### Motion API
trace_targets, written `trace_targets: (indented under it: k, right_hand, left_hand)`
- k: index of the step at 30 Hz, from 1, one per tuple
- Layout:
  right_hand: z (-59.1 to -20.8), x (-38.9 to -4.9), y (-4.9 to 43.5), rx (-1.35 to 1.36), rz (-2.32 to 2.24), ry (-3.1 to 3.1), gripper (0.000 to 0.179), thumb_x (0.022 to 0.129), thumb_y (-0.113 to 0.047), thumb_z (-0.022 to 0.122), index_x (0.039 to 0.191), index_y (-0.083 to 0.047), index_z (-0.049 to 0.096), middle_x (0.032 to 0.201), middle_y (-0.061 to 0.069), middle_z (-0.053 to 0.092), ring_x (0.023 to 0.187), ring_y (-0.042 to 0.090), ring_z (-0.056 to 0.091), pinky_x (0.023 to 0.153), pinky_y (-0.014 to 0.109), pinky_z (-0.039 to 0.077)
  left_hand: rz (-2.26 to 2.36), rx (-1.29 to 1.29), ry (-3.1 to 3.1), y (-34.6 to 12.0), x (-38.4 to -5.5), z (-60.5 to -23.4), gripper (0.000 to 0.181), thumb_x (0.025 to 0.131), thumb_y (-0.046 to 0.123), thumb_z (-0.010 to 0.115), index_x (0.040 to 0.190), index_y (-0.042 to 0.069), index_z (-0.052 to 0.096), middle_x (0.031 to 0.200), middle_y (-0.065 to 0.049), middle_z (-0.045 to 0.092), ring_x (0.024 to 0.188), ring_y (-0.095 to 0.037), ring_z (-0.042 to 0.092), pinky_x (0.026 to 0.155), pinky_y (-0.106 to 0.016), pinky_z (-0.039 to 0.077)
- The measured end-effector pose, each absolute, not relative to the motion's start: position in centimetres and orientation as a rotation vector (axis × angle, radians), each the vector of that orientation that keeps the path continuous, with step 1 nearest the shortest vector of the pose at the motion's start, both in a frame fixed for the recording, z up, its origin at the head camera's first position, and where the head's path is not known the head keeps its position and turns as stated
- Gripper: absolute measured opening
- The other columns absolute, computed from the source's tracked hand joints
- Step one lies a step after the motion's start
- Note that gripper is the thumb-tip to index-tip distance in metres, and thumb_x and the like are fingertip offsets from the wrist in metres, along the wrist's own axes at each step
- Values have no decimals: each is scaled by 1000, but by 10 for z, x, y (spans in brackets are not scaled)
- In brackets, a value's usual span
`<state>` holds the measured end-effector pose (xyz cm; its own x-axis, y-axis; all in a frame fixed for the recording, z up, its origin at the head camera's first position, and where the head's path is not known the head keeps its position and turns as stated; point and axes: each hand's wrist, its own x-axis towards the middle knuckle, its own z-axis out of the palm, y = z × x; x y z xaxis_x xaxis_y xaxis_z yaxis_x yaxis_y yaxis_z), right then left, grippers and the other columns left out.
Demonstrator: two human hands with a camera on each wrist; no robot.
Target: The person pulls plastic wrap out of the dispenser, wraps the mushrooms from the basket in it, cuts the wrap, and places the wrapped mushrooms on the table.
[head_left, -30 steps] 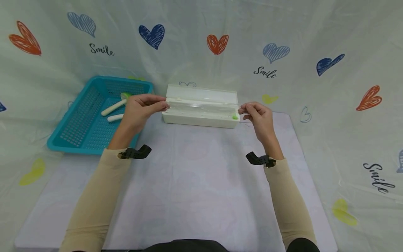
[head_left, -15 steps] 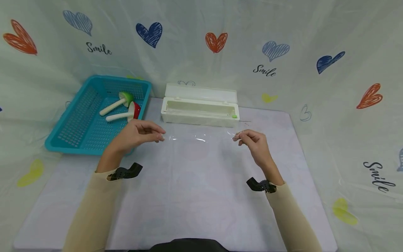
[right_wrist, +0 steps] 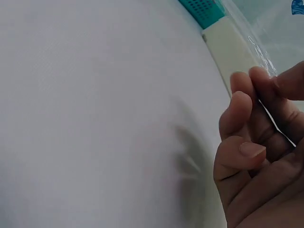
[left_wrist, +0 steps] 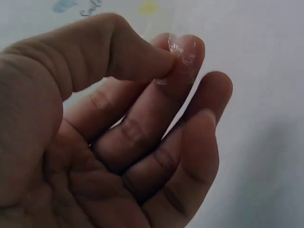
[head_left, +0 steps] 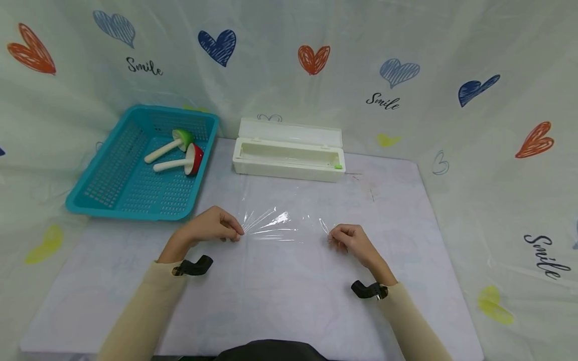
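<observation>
A sheet of clear plastic wrap (head_left: 281,219) stretches between my two hands over the white table, with creases fanning out from the left corner. My left hand (head_left: 217,225) pinches its left corner between thumb and forefinger; in the left wrist view a crumpled bit of film shows at the fingertips (left_wrist: 187,52). At the opposite corner my right hand (head_left: 354,243) pinches the film the same way. Behind the sheet stands a long white wrap dispenser box (head_left: 289,169) with its lid (head_left: 291,132) raised and a small green slider (head_left: 338,166) at its right end.
A teal plastic basket (head_left: 81,206) stands at the back left. In it lie a green-capped toy mushroom (head_left: 182,138) and a red-capped one (head_left: 194,159), both with white stems. A curtain (head_left: 271,90) printed with hearts hangs behind the white table (head_left: 271,301).
Both hands have moved from the dispenser box toward the front of the table, drawing the plastic wrap out with them. The box has stayed in place with its lid up.
</observation>
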<state>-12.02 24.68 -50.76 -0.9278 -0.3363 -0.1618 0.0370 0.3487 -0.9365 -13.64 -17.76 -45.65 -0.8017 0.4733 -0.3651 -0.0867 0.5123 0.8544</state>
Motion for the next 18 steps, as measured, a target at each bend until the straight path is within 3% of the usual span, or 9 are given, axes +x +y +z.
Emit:
trace_targets:
  k: [6,9,18]
  right_hand:
    - [-519,-116,251,-189,-1470,2217,30,105,-20,58,96,4,73,72,9,70,49,9,45,47,22,37]
    - [-517,-116,252,-197,-1411,2221,28,105,-21,58,98,1,73,70,6,69,45,9,42,45,21,35]
    - [-509,-123,254,-226,-1106,2287,24,99,-25,68,85,-6,71,65,2,69,46,10,50,42,22,35]
  left_hand:
    - [1225,259,2153,-176,-135,-476,16,88,10,75,98,-2,79,78,-12,75,70,-17,67,60,-31,50]
    - [1193,247,2140,-174,-135,-481,15,89,8,73,98,-2,78,77,-13,75,65,-17,67,57,-29,49]
    - [1095,222,2140,-171,-141,-490,13,90,6,70,98,1,78,77,-6,74,60,-15,68,54,-26,47]
